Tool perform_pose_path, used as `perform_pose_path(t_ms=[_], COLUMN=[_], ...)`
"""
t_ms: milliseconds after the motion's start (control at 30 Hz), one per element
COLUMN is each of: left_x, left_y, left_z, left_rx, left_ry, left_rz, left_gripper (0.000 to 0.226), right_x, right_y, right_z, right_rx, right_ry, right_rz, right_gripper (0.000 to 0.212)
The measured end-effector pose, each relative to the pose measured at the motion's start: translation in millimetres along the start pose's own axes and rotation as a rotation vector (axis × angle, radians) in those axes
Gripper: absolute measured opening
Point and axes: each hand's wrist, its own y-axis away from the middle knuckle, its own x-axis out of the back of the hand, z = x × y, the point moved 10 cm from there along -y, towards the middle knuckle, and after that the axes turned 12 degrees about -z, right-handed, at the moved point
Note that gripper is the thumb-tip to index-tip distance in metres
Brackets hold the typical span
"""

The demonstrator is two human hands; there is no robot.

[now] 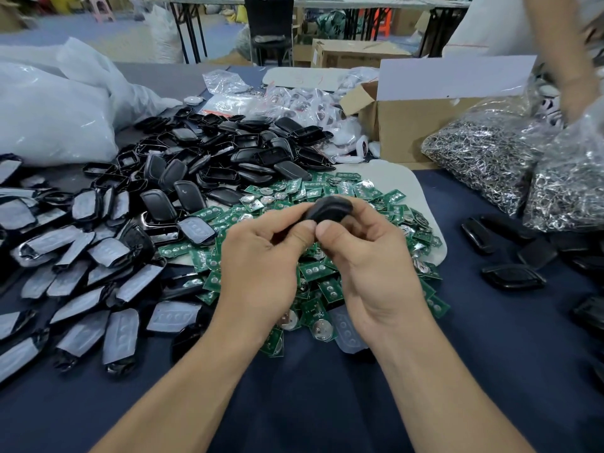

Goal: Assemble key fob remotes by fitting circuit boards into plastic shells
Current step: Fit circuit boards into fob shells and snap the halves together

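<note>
Both hands meet above the middle of the tabletop [327, 407], holding one black shell [331, 209] between them. The left hand [261, 259] and the right hand [372, 266] each have their fingers [327, 231] curled around the shell, thumbs side by side on its near edge. Whether a board sits inside it cannot be told. Just beneath the hands lies a heap of green circuit boards [318, 271]. A pile of black shells [228, 152] sits behind and to the left, and silver-faced pieces [81, 279] spread along the left. A cardboard box [418, 125] and bags of metal rings [483, 155] stand to the right.
</note>
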Motion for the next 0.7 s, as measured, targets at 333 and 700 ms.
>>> perform_pose_path(t_ms=[333, 700], left_x=[2, -18], left_y=[-4, -3], left_z=[-25, -32], left_rx=[0.181, 0.209], left_ry=[-0.046, 0.420], left_rz=[-0.080, -0.158], left_gripper=[0.040, 0.017], right_x=[12, 0], right_y=[4, 5], right_z=[-32, -40], right_rx=[0.127, 0.162], right_ry=[0.494, 0.517], right_rz=[0.074, -0.016], right_gripper=[0.038, 0.036])
